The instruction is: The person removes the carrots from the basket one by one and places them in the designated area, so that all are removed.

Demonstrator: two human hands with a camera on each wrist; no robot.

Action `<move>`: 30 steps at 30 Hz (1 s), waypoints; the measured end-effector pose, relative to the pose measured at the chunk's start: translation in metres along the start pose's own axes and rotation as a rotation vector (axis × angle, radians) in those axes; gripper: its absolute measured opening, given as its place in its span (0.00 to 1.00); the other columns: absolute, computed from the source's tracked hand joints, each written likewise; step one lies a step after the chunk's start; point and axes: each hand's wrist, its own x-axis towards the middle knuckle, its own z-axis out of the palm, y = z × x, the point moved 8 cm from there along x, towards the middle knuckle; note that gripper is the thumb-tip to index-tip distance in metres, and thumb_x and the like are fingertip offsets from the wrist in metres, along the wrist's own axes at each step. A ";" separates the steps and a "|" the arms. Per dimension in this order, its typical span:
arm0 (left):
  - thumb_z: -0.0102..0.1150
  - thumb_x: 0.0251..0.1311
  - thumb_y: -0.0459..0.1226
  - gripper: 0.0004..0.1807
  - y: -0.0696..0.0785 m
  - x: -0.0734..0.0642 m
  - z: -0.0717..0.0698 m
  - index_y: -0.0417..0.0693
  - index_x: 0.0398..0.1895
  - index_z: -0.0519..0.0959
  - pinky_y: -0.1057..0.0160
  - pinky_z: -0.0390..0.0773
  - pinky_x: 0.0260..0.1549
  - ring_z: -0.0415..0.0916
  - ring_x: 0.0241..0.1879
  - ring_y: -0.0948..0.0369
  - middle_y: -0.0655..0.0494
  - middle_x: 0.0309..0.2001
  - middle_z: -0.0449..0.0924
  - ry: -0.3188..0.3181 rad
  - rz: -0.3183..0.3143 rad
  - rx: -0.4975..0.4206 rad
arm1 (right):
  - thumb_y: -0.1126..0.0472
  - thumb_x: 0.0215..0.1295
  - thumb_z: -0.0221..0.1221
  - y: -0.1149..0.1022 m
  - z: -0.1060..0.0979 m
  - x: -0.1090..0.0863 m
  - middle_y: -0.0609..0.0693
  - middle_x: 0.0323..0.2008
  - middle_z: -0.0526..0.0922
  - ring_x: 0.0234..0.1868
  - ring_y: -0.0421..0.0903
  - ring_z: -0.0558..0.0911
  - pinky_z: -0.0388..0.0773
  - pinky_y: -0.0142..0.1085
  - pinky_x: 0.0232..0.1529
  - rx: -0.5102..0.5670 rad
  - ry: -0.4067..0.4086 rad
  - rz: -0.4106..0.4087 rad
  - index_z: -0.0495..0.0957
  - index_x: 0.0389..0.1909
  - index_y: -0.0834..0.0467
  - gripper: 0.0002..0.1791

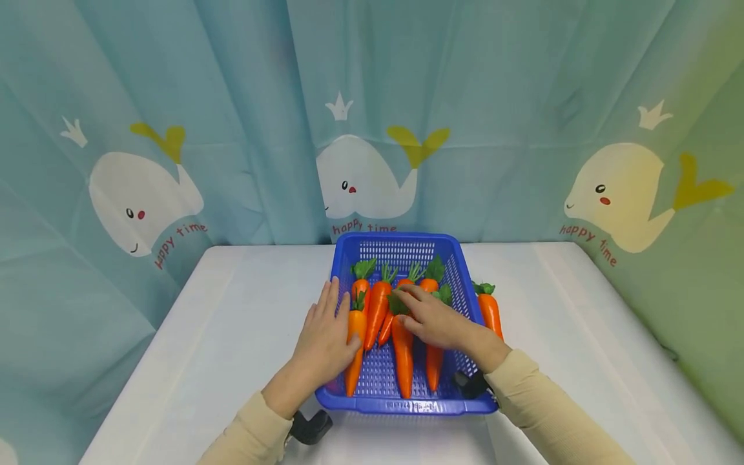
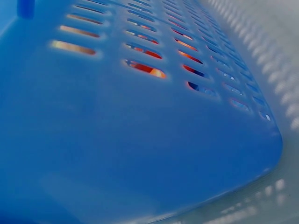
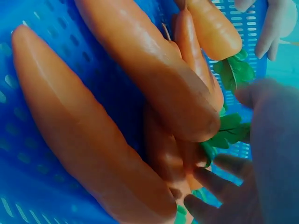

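Observation:
A blue plastic basket (image 1: 378, 385) with slotted walls holds several orange carrots with green tops. In the head view my left hand (image 1: 327, 336) lies over its left side, fingers extended, thumb against the leftmost front carrot (image 1: 354, 361). My right hand (image 1: 438, 318) is inside the basket above the front middle carrot (image 1: 402, 358), its fingers loosely bent and spread around green leaves (image 3: 229, 133). The right wrist view shows the thumb and fingers apart, near the leafy ends. Only the basket's outer wall (image 2: 140, 140) appears in the left wrist view; the left hand is out of it.
One more carrot (image 1: 490, 313) lies on the white table (image 1: 244, 310) outside the basket's right wall. Behind the table hangs a light blue curtain (image 1: 494, 77) with whale prints. Black wrist devices (image 1: 312, 427) sit close to the basket's front corners.

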 end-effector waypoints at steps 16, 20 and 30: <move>0.56 0.62 0.44 0.38 0.002 0.001 -0.002 0.30 0.71 0.62 0.33 0.58 0.69 0.39 0.79 0.41 0.35 0.79 0.41 -0.001 0.007 0.022 | 0.43 0.62 0.64 -0.001 0.010 0.000 0.59 0.75 0.60 0.72 0.66 0.65 0.64 0.60 0.69 -0.065 -0.078 -0.026 0.67 0.70 0.60 0.41; 0.56 0.62 0.44 0.38 0.001 0.000 -0.002 0.30 0.71 0.62 0.33 0.58 0.69 0.39 0.79 0.41 0.35 0.79 0.41 0.001 0.009 0.024 | 0.46 0.60 0.65 -0.003 0.012 0.001 0.59 0.75 0.59 0.71 0.68 0.65 0.65 0.62 0.68 -0.099 -0.088 -0.030 0.65 0.71 0.60 0.41; 0.56 0.62 0.44 0.38 0.001 0.000 -0.002 0.29 0.71 0.63 0.33 0.59 0.68 0.39 0.79 0.41 0.35 0.79 0.41 0.007 0.007 0.013 | 0.58 0.58 0.65 0.002 0.010 0.001 0.60 0.78 0.50 0.72 0.70 0.62 0.65 0.61 0.68 -0.112 -0.078 0.029 0.60 0.74 0.59 0.42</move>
